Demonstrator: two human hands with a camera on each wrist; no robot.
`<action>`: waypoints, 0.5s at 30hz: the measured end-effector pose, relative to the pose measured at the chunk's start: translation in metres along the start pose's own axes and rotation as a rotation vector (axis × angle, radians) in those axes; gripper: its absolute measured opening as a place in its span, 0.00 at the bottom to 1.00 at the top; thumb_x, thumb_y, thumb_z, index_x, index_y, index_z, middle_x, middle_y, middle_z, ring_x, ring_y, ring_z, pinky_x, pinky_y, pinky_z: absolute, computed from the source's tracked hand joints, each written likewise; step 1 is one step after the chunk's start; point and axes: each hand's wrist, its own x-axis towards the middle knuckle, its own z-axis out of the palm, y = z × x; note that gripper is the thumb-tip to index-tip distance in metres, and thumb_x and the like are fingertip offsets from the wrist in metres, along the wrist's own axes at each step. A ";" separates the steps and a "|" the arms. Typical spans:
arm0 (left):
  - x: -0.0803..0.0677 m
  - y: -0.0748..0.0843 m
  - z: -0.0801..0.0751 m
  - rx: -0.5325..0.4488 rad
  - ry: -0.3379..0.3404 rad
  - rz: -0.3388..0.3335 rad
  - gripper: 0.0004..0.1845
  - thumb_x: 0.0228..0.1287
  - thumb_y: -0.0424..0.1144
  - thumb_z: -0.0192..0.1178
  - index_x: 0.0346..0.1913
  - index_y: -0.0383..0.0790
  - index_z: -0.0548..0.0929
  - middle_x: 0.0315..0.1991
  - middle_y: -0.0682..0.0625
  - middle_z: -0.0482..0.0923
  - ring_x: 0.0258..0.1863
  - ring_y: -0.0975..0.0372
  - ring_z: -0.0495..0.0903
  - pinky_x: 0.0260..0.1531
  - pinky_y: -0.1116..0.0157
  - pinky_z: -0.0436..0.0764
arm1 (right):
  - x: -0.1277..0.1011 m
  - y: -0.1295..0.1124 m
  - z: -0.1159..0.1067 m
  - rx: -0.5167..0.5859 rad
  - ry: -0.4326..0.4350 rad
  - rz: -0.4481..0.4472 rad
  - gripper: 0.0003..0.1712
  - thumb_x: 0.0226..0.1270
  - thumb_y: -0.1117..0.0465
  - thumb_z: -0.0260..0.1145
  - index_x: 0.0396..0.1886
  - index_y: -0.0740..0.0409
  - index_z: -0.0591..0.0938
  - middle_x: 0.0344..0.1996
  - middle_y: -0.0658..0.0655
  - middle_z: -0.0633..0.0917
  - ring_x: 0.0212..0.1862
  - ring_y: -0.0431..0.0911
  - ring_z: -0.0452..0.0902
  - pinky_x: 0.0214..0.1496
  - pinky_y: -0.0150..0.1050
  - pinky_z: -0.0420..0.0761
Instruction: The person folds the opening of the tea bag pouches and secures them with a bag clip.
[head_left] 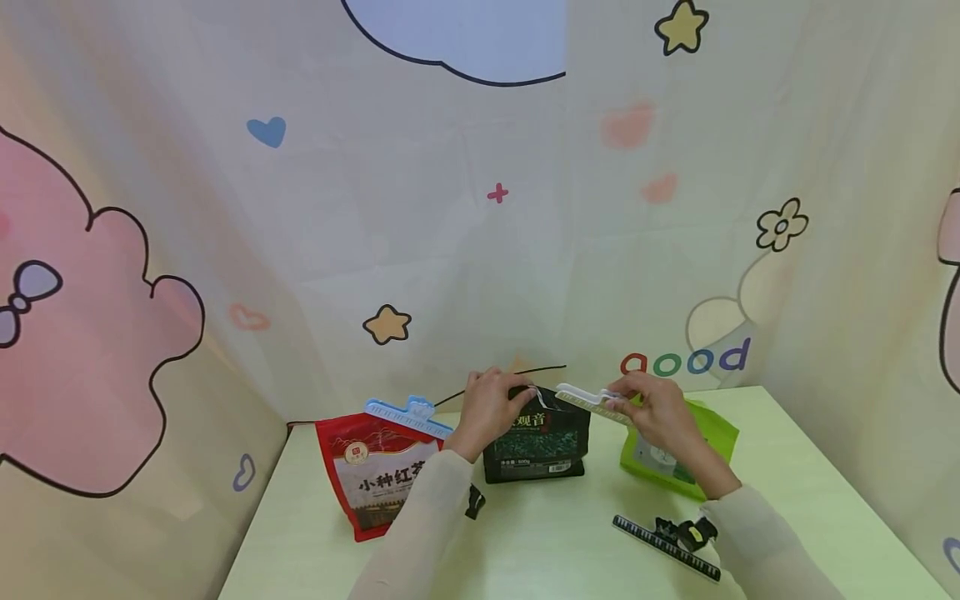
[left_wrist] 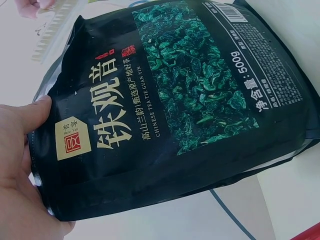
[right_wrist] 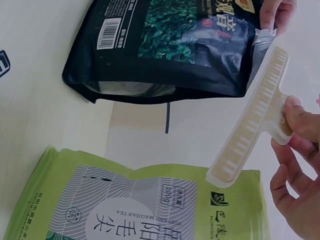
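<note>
My left hand (head_left: 487, 410) pinches the top edge of a black tea bag (head_left: 534, 450), which stands upright at the back of the table. In the left wrist view the thumb lies on the front of the black bag (left_wrist: 195, 90) near its top. My right hand (head_left: 660, 410) holds a whitish bag clip (head_left: 581, 397) by its handle, between thumb and fingers. In the right wrist view this clip (right_wrist: 250, 117), with piano-key markings, is held close to the bag's top corner. Whether its bar touches the bag I cannot tell.
At the left a red tea bag (head_left: 375, 475) bears a blue clip (head_left: 397, 414) along its top. A green tea bag (head_left: 720, 429) stands at the right, partly behind my right hand. A black piano-key clip (head_left: 660, 543) and a small black item (head_left: 475, 502) lie on the table.
</note>
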 end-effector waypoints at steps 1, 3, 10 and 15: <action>0.000 0.000 0.000 0.000 0.000 -0.002 0.13 0.69 0.51 0.59 0.50 0.56 0.88 0.36 0.58 0.87 0.34 0.62 0.74 0.49 0.58 0.67 | 0.000 0.001 0.001 -0.004 -0.006 0.011 0.07 0.53 0.63 0.76 0.33 0.52 0.88 0.32 0.50 0.88 0.26 0.37 0.70 0.27 0.30 0.70; 0.000 0.000 0.000 -0.004 0.002 -0.002 0.12 0.69 0.51 0.59 0.49 0.56 0.88 0.35 0.58 0.87 0.34 0.62 0.74 0.49 0.58 0.67 | 0.001 0.003 0.002 -0.007 -0.023 0.031 0.07 0.53 0.63 0.76 0.34 0.52 0.88 0.33 0.51 0.88 0.26 0.38 0.70 0.28 0.30 0.70; 0.000 0.000 0.000 -0.014 -0.003 -0.007 0.12 0.69 0.51 0.59 0.48 0.56 0.88 0.34 0.58 0.86 0.34 0.63 0.73 0.50 0.58 0.67 | 0.004 0.005 0.005 0.007 -0.076 0.068 0.08 0.56 0.62 0.75 0.36 0.54 0.88 0.35 0.54 0.88 0.27 0.40 0.72 0.28 0.31 0.73; 0.000 -0.001 0.000 -0.006 0.002 -0.005 0.11 0.69 0.51 0.59 0.48 0.56 0.88 0.34 0.58 0.86 0.33 0.63 0.72 0.49 0.58 0.67 | 0.007 0.004 0.007 0.012 -0.111 0.093 0.08 0.57 0.61 0.74 0.38 0.54 0.89 0.36 0.55 0.89 0.27 0.41 0.72 0.27 0.32 0.72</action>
